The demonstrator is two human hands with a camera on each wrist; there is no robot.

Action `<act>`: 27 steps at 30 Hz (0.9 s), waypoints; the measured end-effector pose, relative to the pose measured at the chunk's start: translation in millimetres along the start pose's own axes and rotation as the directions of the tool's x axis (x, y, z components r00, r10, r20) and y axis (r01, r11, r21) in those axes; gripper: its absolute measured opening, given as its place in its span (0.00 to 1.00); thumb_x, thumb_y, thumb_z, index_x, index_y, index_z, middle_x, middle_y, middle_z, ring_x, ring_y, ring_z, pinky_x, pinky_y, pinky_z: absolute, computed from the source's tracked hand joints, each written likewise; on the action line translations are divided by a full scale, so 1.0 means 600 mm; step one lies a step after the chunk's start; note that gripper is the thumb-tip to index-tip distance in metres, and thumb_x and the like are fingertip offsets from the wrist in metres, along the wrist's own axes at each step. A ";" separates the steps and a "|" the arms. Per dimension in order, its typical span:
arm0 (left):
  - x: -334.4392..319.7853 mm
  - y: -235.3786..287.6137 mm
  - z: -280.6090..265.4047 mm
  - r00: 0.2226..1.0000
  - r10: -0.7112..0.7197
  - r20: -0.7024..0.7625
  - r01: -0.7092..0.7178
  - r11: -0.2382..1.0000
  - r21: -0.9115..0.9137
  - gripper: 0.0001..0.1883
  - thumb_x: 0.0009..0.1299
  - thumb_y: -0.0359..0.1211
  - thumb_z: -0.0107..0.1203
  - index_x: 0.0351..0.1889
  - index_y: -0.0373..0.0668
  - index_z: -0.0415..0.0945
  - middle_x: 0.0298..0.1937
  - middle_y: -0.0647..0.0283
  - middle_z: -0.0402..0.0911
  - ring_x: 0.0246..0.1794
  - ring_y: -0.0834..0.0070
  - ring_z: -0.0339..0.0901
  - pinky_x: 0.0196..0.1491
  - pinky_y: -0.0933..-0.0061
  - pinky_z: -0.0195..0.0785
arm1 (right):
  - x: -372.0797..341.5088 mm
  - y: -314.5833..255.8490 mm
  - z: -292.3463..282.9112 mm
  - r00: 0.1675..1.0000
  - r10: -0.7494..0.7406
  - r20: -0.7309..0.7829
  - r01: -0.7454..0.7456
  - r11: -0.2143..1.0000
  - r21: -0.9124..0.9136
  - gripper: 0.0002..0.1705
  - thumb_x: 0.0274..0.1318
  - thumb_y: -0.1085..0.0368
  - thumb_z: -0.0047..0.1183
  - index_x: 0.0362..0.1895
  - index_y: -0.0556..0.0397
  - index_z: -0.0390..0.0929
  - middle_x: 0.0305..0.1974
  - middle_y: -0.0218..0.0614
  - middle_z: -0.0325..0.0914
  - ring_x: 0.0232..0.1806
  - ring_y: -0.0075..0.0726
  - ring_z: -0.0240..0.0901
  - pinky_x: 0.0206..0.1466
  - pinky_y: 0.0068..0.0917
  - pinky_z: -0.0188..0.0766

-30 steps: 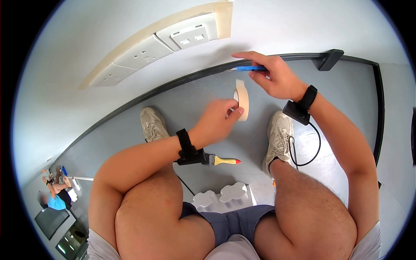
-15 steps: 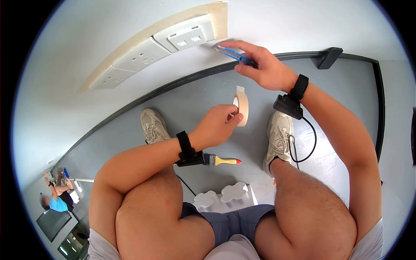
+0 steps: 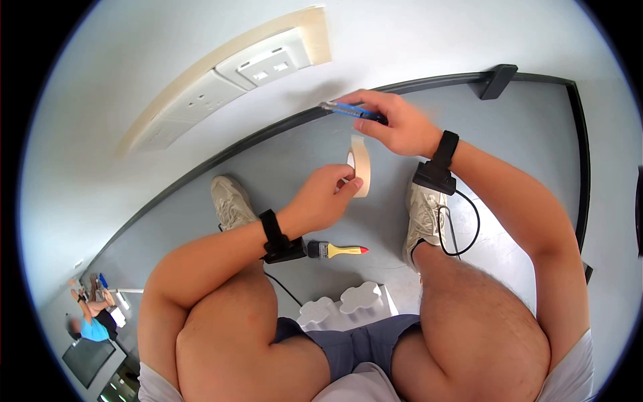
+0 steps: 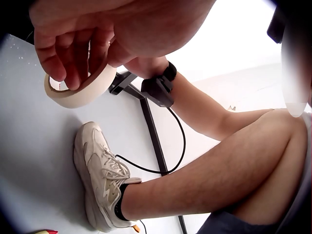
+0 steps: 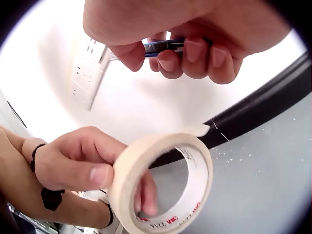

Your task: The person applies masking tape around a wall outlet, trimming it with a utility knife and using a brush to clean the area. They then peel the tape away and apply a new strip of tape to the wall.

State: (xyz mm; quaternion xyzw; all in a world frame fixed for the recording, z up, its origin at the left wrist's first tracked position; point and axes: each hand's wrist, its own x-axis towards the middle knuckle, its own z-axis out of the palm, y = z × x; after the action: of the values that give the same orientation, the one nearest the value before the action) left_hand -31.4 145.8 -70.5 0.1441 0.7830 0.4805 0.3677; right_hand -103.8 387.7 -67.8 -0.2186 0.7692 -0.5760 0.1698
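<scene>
In the head view my left hand [image 3: 315, 197] grips a roll of masking tape [image 3: 362, 174], thumb on the outside and fingers through its core. A short loose end sticks up from the roll, which stands on edge over the grey floor. In the right wrist view red print shows inside the white core [image 5: 187, 200]. My right hand [image 3: 405, 127] holds a blue utility knife [image 3: 351, 110], its tip pointing left near the black skirting strip [image 3: 281, 126]. Curled fingers wrap the knife's handle [image 5: 163, 47] in the right wrist view.
White wall sockets [image 3: 231, 79] bordered by tan tape [image 3: 317, 37] sit on the wall. A yellow-handled paintbrush [image 3: 345, 250] lies between my feet. Closer in is a white wavy-edged block [image 3: 360, 297]. A black bracket [image 3: 498, 82] stands at the skirting. Another person [image 3: 94, 328] is far left.
The knife rose from the skirting toward the sockets, then came back down and left to the skirting. The left hand with the tape shifted slightly left as the view turned.
</scene>
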 end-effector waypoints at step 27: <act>-0.042 -0.010 -0.056 0.995 -0.099 0.013 0.098 0.994 0.049 0.15 0.85 0.37 0.57 0.44 0.31 0.81 0.26 0.59 0.74 0.25 0.74 0.67 0.33 0.66 0.66 | -0.091 0.136 0.035 0.925 0.363 -0.114 -0.368 0.776 -0.512 0.14 0.59 0.61 0.54 0.30 0.58 0.85 0.28 0.56 0.83 0.34 0.70 0.81 0.45 0.58 0.79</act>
State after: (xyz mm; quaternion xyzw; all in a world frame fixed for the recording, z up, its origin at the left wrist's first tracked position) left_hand -36.9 106.5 -55.6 0.1181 0.7977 0.4415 0.3934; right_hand -58.3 419.6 -151.7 -0.1004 0.9251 -0.3011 0.2085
